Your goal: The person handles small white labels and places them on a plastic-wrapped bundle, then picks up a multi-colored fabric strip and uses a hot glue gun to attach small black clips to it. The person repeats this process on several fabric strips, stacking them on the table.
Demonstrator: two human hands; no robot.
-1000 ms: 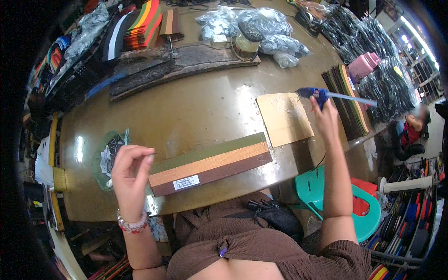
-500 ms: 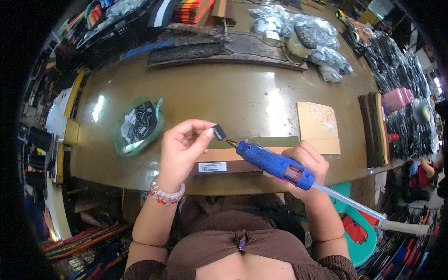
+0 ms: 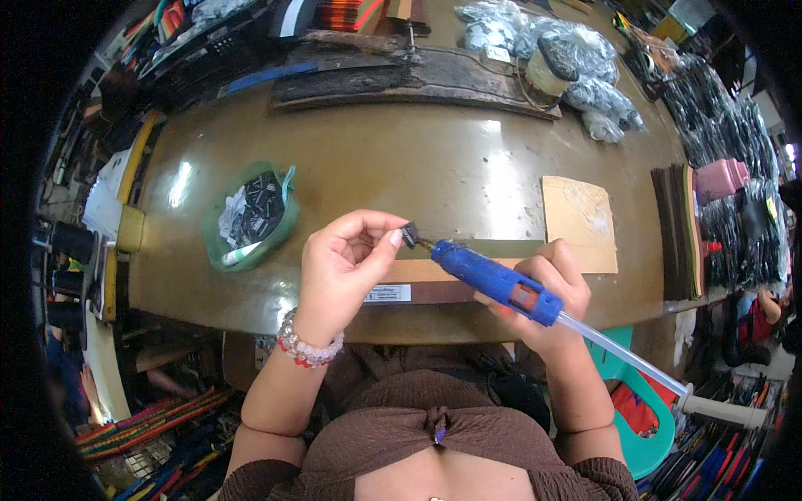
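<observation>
Between thumb and fingertips my left hand (image 3: 347,259) pinches a small black label (image 3: 408,235). My right hand (image 3: 553,288) grips a blue hot glue gun (image 3: 493,280), its nozzle touching or almost touching the label's edge. A long translucent glue stick (image 3: 614,349) runs out of the gun's back end toward the lower right. Under both hands lies a flat striped strip of green, tan and brown (image 3: 443,269), with a white printed label (image 3: 388,293) on its brown band.
A green bowl (image 3: 219,255) of small black pieces stands left on the brown table (image 3: 351,159). Cardboard (image 3: 576,219) lies right, beside stacked dark strips (image 3: 675,234). A dark wooden board (image 3: 359,88) and plastic bags (image 3: 576,58) sit at the back. A green chair (image 3: 647,455) stands lower right.
My left hand has moved slightly right and up with the black label, which is now tilted. The glue gun's nozzle has come up to it. The view has shifted a little.
</observation>
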